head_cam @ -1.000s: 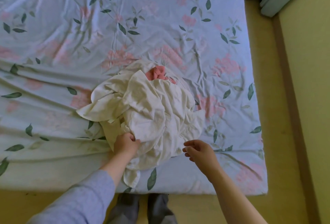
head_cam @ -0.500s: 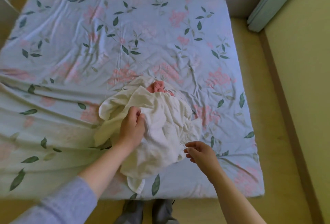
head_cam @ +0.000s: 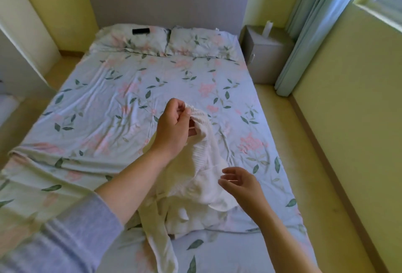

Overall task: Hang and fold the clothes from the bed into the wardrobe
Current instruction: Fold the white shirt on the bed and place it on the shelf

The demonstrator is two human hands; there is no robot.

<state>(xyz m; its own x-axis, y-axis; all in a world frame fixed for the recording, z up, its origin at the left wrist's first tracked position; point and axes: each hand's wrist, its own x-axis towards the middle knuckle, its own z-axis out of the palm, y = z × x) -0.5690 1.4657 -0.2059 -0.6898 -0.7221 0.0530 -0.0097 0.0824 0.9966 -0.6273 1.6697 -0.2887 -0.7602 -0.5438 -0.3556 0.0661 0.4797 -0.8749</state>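
Bed (head_cam: 130, 98) with floral sheet, filling the centre of the frame; grey headboard (head_cam: 165, 0) at the top, pale blue curtain (head_cam: 309, 22) at the upper right, two matching pillows (head_cam: 200, 42) below the headboard, grey nightstand (head_cam: 265, 55) between bed and curtain. No wardrobe can be identified in this view. The task's item, a white ribbed garment (head_cam: 202, 159), lies bunched at the lower centre of the frame, near the foot edge of the bed, with one long limb trailing toward the bottom edge and its upper part raised off the sheet. The left hand (head_cam: 176, 127), at centre, pinches a ribbed hem or cuff of the garment between thumb and curled fingers. The right hand (head_cam: 241, 182), lower right of centre, is relaxed with fingers loosely bent and holds nothing; it hovers just beside the garment's lower folds, and contact cannot be confirmed. A small black object (head_cam: 141, 31) rests on the left pillow. The step in hand appears to be sorting out the garment: it would go best if the free hand took a matching edge, so the cloth hangs flat and its shape can be read before hanging or folding.
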